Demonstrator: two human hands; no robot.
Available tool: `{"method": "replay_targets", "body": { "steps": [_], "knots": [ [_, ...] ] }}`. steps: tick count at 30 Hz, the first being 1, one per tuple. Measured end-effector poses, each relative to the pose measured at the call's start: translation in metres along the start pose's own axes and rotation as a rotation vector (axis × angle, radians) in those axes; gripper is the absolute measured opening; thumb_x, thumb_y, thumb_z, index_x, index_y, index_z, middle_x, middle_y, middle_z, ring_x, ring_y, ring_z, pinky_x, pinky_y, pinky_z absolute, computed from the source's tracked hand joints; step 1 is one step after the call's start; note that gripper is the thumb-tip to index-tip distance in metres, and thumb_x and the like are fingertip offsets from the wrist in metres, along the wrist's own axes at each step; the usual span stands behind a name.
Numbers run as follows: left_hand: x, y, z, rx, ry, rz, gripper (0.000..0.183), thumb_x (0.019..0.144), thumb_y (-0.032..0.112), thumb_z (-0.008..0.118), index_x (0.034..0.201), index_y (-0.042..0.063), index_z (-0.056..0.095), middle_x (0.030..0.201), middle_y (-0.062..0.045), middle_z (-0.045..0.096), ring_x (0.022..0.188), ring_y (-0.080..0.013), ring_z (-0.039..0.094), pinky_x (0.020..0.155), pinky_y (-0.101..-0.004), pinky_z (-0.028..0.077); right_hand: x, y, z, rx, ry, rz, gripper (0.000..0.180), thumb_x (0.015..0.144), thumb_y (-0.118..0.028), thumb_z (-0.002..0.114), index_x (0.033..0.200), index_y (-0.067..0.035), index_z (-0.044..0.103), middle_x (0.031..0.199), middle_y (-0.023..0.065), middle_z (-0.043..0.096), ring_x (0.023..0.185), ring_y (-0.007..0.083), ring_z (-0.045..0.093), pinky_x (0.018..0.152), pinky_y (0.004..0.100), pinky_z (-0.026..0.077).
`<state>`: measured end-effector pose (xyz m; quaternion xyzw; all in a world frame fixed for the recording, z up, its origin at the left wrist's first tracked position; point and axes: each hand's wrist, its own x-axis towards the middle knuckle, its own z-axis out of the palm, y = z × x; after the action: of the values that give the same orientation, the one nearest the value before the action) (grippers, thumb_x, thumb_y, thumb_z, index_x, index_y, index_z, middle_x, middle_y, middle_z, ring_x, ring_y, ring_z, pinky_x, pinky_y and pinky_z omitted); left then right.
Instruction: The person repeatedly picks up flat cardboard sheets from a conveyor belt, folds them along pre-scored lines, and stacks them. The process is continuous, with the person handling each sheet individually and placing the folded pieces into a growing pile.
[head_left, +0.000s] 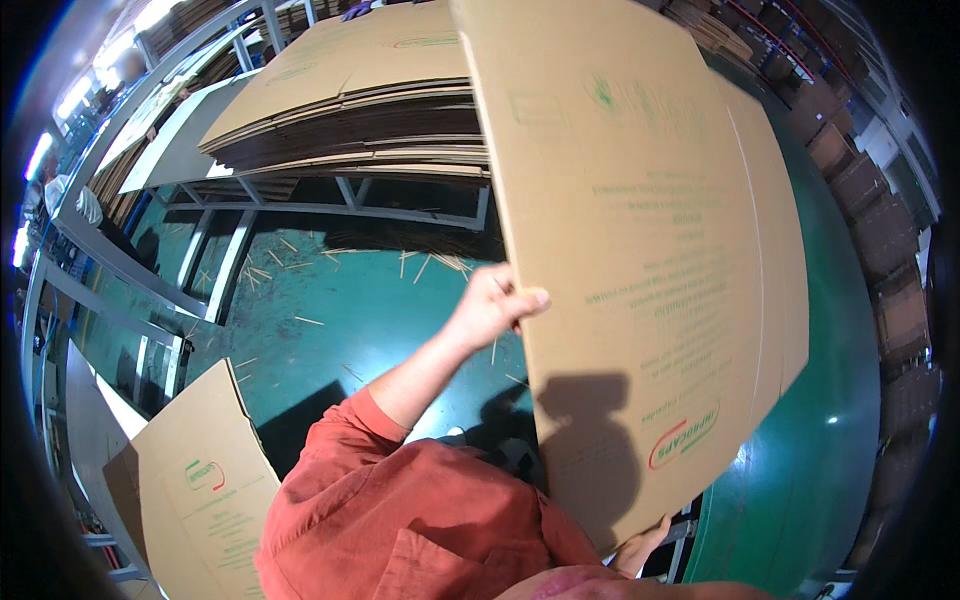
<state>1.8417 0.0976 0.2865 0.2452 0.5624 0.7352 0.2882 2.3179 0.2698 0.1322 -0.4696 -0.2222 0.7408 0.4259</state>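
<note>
A large flat sheet of printed corrugated cardboard (630, 247) stands tilted up in front of my body and to the right. My left hand (499, 304) pinches its near edge, thumb on the printed face and fingers behind. At the sheet's lower edge, my right hand (641, 547) grips it from beneath, partly hidden by the board. Green print and a red-and-green logo mark the face, and the shadow of my head falls across it.
A stack of flat cardboard (352, 135) lies on a metal-framed table at the upper left. Another printed board (195, 480) leans at the lower left. Cardboard strips (442, 261) litter the green floor. Stacked boxes line the right, and a person (71, 199) is at the far left.
</note>
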Motion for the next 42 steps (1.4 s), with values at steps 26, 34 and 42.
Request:
{"method": "replay_targets", "body": {
  "steps": [26, 34, 42],
  "knots": [
    [0.033, 0.067, -0.215, 1.376, 0.721, 0.119, 0.049, 0.079, 0.007, 0.068, 0.125, 0.006, 0.051, 0.133, -0.016, 0.048, 0.123, -0.0323, 0.046, 0.101, -0.0407, 0.04, 0.121, 0.222, 0.623, -0.359, -1.307, 0.141, 0.055, 0.09, -0.025, 0.061, 0.132, 0.002, 0.035, 0.11, 0.0181, 0.058, 0.082, 0.0172, 0.062, 0.069, 0.0288, 0.052],
    [0.141, 0.076, -0.32, 1.536, 0.574, 0.455, 0.061, 0.071, 0.004, 0.072, 0.127, 0.01, 0.05, 0.138, -0.014, 0.043, 0.132, -0.0332, 0.036, 0.108, -0.0453, 0.031, 0.074, 0.252, 0.724, -0.224, -1.058, -0.102, 0.033, 0.098, -0.026, 0.047, 0.108, 0.004, 0.052, 0.089, 0.0149, 0.063, 0.068, 0.0228, 0.064, 0.054, 0.0303, 0.052],
    [0.211, 0.092, -0.457, 1.691, 0.142, 0.813, 0.03, 0.074, 0.008, 0.057, 0.101, 0.016, 0.068, 0.118, -0.01, 0.059, 0.105, -0.0275, 0.059, 0.085, -0.0374, 0.05, 0.057, 0.294, 0.776, -0.318, -0.803, -0.095, 0.036, 0.098, -0.029, 0.047, 0.103, 0.007, 0.052, 0.082, 0.0165, 0.063, 0.057, 0.023, 0.064, 0.044, 0.0264, 0.05]
  ]
}}
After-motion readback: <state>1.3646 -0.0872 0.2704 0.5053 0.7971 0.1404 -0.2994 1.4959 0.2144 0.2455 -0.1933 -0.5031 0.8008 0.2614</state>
